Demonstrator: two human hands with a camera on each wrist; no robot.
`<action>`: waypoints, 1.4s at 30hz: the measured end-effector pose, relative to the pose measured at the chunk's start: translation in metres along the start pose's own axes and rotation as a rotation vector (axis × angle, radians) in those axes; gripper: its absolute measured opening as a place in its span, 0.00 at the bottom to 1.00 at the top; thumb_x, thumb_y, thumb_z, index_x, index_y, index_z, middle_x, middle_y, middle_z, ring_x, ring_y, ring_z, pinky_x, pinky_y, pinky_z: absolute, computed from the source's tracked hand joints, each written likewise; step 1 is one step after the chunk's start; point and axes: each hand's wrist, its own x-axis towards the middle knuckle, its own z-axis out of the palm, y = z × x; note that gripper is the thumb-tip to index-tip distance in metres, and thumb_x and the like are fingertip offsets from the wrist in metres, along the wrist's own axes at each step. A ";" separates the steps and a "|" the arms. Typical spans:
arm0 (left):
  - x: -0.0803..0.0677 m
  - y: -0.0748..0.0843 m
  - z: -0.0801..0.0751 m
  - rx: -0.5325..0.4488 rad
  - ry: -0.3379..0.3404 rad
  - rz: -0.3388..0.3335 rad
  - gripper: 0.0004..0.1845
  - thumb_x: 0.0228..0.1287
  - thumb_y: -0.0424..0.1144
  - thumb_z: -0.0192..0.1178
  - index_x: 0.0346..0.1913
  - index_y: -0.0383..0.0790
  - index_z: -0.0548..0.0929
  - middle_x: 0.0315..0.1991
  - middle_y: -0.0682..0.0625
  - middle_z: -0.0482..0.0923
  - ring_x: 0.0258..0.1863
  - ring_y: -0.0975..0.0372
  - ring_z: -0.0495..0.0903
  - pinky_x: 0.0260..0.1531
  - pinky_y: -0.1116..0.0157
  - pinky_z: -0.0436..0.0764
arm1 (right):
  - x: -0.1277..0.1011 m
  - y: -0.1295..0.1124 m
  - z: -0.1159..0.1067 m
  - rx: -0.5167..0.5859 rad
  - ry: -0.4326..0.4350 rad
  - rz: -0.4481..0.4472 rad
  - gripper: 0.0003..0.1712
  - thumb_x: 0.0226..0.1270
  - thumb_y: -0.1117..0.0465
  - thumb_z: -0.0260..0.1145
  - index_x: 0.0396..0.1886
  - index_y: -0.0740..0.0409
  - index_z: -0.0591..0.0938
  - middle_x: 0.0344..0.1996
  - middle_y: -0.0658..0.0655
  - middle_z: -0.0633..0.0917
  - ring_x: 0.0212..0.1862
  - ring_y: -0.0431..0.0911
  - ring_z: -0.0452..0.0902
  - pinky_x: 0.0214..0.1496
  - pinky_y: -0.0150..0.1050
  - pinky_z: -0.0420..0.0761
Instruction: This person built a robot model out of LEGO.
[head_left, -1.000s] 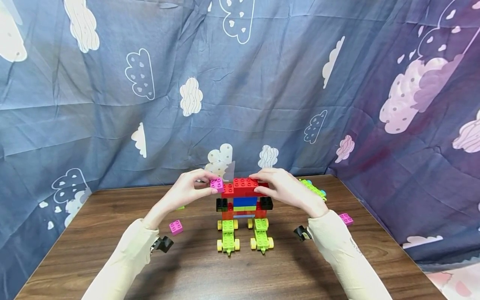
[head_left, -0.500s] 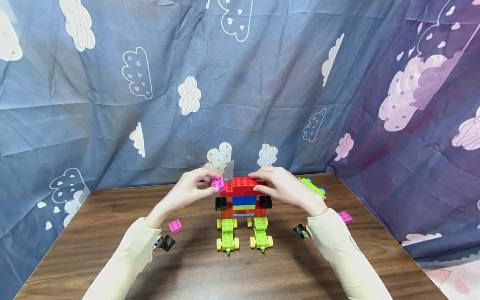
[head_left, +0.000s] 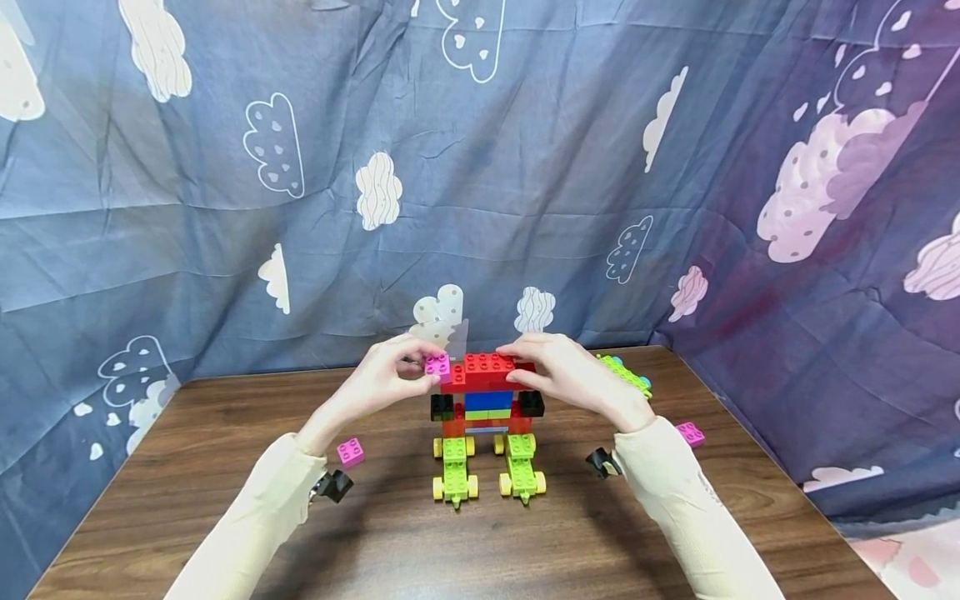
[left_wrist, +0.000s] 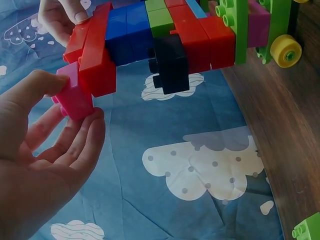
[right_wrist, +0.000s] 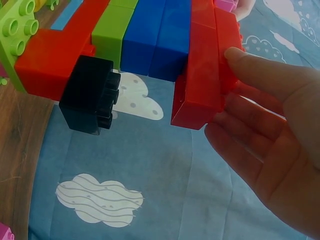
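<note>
My left hand (head_left: 386,371) pinches a pink toy building brick (head_left: 437,367) between thumb and fingers at the left end of the upper red layer. In the left wrist view that pink brick (left_wrist: 76,95) meets the end of the long red brick (left_wrist: 97,72); whether its studs are engaged cannot be told. My right hand (head_left: 558,371) grips the right side of the topmost red brick (head_left: 489,362), thumb in front. Beneath are blue bricks (head_left: 487,402), a lime layer, red bricks and black bricks (head_left: 442,407) jutting out sideways. Two lime wheeled bases (head_left: 455,473) carry the build upright.
One loose pink brick (head_left: 350,452) lies left on the wooden table (head_left: 495,558), another pink brick (head_left: 691,434) at the right. Behind my right hand sits a lime piece with blue parts (head_left: 626,375). A cloud-patterned curtain (head_left: 480,208) hangs beyond the table's back edge.
My left hand has shifted slightly right with the pink brick, closer in against the topmost red brick. My right hand keeps its grip, and the build stands in the same place.
</note>
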 end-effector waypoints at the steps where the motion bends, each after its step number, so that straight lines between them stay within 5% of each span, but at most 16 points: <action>1: 0.000 0.001 0.000 0.004 0.000 0.003 0.16 0.61 0.34 0.68 0.52 0.40 0.84 0.49 0.46 0.82 0.44 0.58 0.82 0.51 0.58 0.85 | 0.000 0.000 0.000 0.000 0.000 0.000 0.20 0.67 0.55 0.68 0.57 0.54 0.83 0.46 0.52 0.87 0.45 0.43 0.82 0.52 0.42 0.83; 21: 0.001 0.005 0.000 0.141 0.029 0.124 0.16 0.60 0.33 0.68 0.52 0.39 0.86 0.42 0.49 0.81 0.44 0.59 0.81 0.50 0.58 0.85 | 0.000 -0.001 -0.001 -0.021 0.025 -0.031 0.19 0.67 0.55 0.69 0.56 0.54 0.84 0.45 0.51 0.88 0.44 0.41 0.82 0.50 0.40 0.83; 42: -0.002 0.006 0.001 0.169 0.019 0.088 0.16 0.61 0.34 0.68 0.53 0.39 0.86 0.44 0.48 0.81 0.43 0.57 0.79 0.46 0.56 0.82 | 0.001 -0.002 0.000 -0.031 0.020 -0.021 0.20 0.67 0.55 0.69 0.56 0.54 0.84 0.45 0.51 0.88 0.44 0.40 0.82 0.50 0.40 0.83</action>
